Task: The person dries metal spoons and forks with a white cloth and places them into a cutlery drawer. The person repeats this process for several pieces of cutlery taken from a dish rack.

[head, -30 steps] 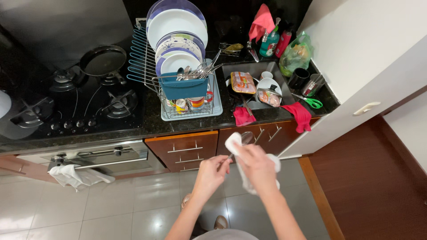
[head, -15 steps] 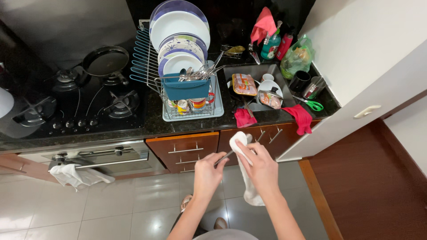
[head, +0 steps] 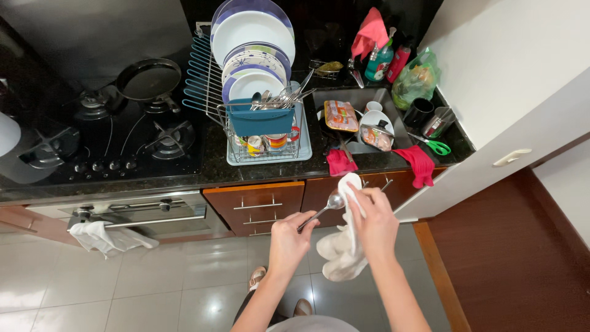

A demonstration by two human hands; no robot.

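The left hand (head: 289,237) pinches a spoon (head: 326,206) by its handle, bowl up, so the right hand (head: 373,224), fingers wrapped in a white cloth (head: 341,252), can rub it. Beyond the spoon stands the dish rack (head: 264,123) with plates.

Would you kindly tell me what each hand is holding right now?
Left hand: closed on the shiny metal spoon's handle.
Right hand: closed on the crumpled white cloth.
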